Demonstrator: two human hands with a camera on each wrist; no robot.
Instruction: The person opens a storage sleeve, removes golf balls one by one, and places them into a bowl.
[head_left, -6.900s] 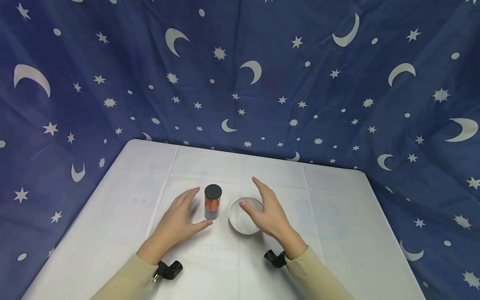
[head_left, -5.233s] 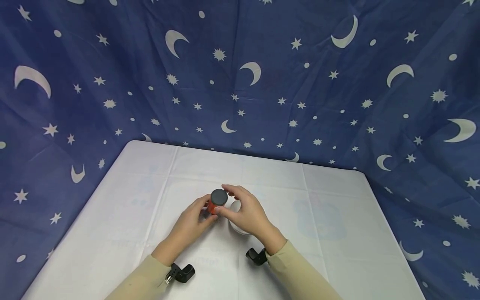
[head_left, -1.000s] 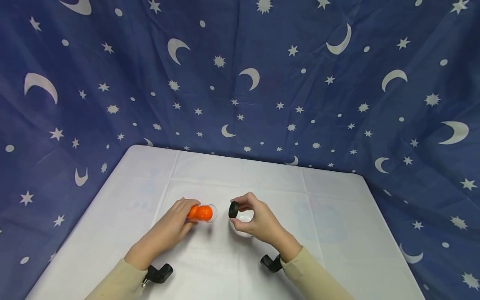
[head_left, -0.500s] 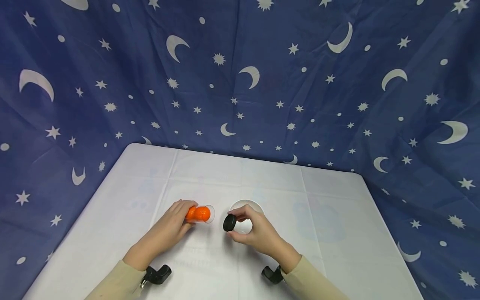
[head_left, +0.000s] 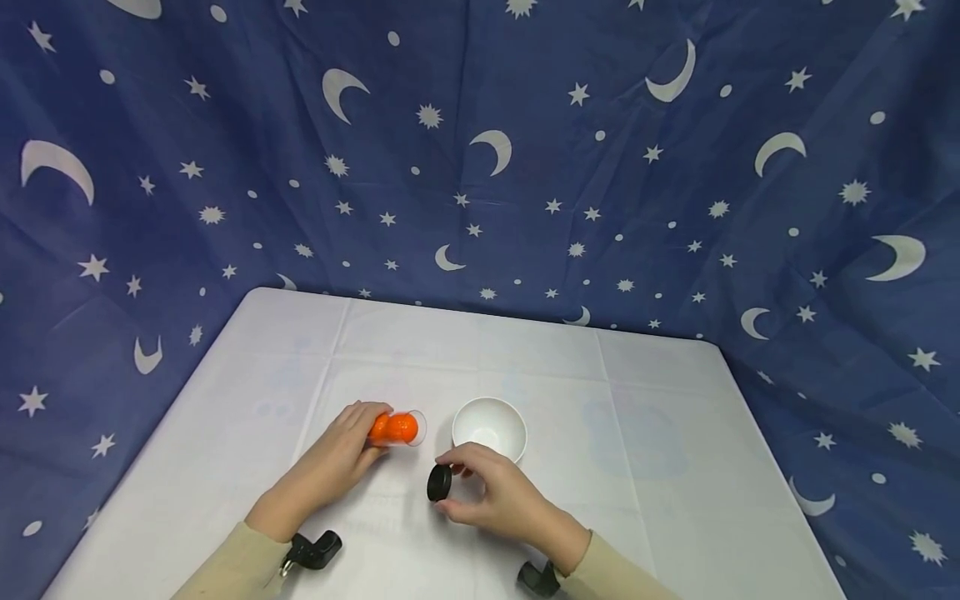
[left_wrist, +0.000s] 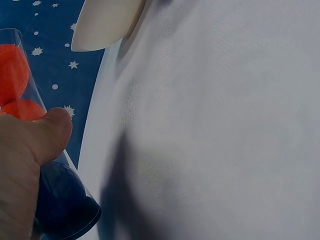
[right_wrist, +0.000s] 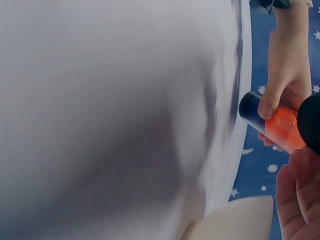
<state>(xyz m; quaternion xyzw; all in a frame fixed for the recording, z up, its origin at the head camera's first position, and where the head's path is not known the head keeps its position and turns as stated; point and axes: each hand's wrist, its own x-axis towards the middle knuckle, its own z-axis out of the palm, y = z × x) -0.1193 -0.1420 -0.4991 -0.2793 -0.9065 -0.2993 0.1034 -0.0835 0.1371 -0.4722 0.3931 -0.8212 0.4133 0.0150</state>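
Observation:
In the head view my left hand (head_left: 330, 458) grips a clear cylindrical canister (head_left: 420, 427), tilted with its uncovered mouth toward the right. Orange balls (head_left: 401, 427) fill the part near the mouth. Farther down, the left wrist view shows a dark blue ball (left_wrist: 61, 187) near the base, below my thumb. Between thumb and fingers, my right hand (head_left: 506, 500) pinches the canister's black lid (head_left: 438, 482), held on edge apart from the canister. A white bowl (head_left: 491, 417) sits just beyond the right hand, which hides part of its near rim.
A white cloth covers the table (head_left: 675, 467). Behind it and at both sides hangs a blue curtain (head_left: 420, 167) printed with moons and stars. Black camera mounts (head_left: 318, 550) are strapped at both wrists.
Earlier the canister stood upright and lidded; since then it has been gripped, uncapped and tilted. Lately the right hand has drawn the lid nearer and slightly left, exposing more of the bowl.

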